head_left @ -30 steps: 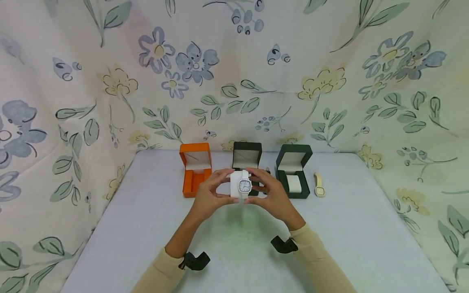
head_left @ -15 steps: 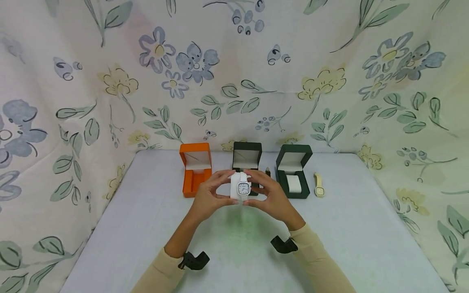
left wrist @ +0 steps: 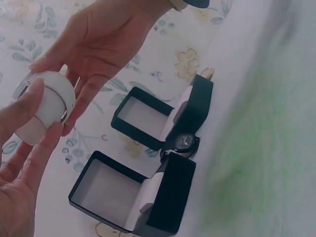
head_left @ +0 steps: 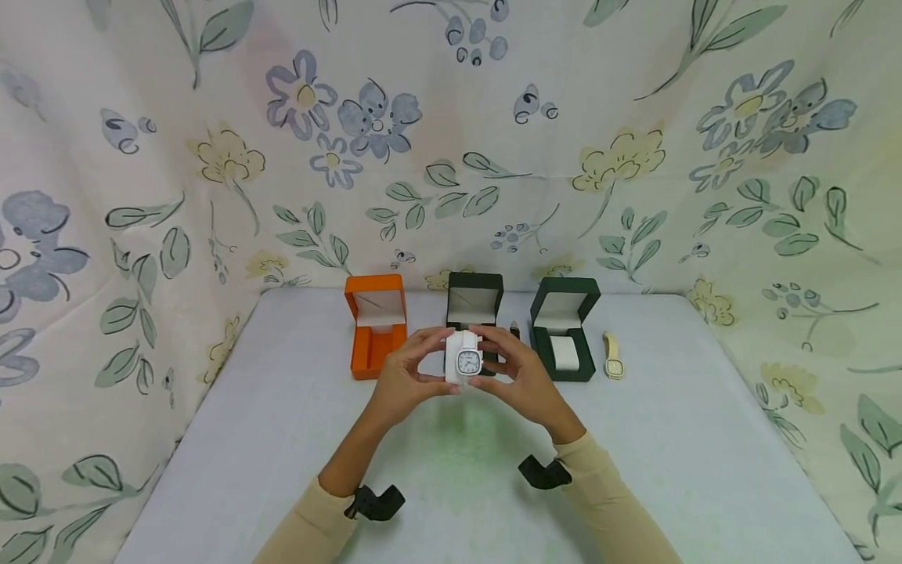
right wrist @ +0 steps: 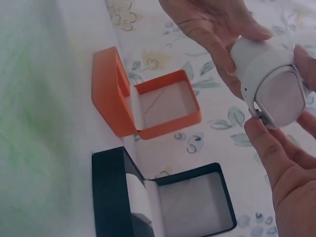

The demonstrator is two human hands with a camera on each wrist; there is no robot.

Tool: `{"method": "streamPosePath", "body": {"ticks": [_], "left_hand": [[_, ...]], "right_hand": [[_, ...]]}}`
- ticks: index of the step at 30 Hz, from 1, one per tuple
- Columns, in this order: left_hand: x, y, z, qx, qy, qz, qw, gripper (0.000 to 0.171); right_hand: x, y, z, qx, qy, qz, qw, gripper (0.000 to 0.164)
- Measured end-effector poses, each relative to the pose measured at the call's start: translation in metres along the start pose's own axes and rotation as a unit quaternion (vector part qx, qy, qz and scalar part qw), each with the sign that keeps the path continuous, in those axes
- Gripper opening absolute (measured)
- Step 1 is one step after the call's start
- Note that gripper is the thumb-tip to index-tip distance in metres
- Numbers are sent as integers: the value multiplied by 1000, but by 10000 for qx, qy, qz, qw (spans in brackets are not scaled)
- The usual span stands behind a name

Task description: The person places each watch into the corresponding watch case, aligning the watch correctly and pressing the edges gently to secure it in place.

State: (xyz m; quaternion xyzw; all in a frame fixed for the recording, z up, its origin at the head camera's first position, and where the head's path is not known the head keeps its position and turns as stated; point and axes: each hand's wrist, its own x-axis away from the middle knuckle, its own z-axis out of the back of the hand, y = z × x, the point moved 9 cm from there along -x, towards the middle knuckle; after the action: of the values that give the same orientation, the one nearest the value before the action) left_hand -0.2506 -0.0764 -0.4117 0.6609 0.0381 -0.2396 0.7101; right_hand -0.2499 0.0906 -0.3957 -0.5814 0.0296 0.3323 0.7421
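Observation:
A white watch (head_left: 469,362) with a square face is around a white cushion (head_left: 453,368), held up above the table between both hands. My left hand (head_left: 405,374) pinches the cushion from the left, thumb below and fingers above. On the other side, my right hand (head_left: 517,372) pinches the watch at its strap, top and bottom. The right wrist view shows the watch's face (right wrist: 284,96) and a gap at its strap edge, with the right hand's fingers beside it. Behind the hands stands an open black box (head_left: 475,304), partly hidden.
To the left stands an open orange box (head_left: 380,299) without a cushion. An open green box (head_left: 566,298) with a white cushion (head_left: 565,354) is at the right. Beside it lies a gold watch (head_left: 615,366). A dark watch (left wrist: 185,142) sits between the black and green boxes.
The watch has shifted slightly left and down, closer onto the cushion. Both hands keep their hold and have hardly moved. The boxes are unchanged.

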Motion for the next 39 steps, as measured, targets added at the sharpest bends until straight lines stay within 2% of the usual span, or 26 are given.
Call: {"method": "streamPosePath", "body": {"ticks": [11,28,39], "left_hand": [[0,2,-1,-44,42,-136,9999,75],[2,3,-1,-46,29,-200,9998,75],[3,3,-1,-89,6,-168,9998,74]], "right_hand": [[-2,1,-3,-490,198,-162,9985,70],[-2,3,-4,-570,278,-279,9976,70],[-4,5,-6,-652,172,-528,9963,66]]}}
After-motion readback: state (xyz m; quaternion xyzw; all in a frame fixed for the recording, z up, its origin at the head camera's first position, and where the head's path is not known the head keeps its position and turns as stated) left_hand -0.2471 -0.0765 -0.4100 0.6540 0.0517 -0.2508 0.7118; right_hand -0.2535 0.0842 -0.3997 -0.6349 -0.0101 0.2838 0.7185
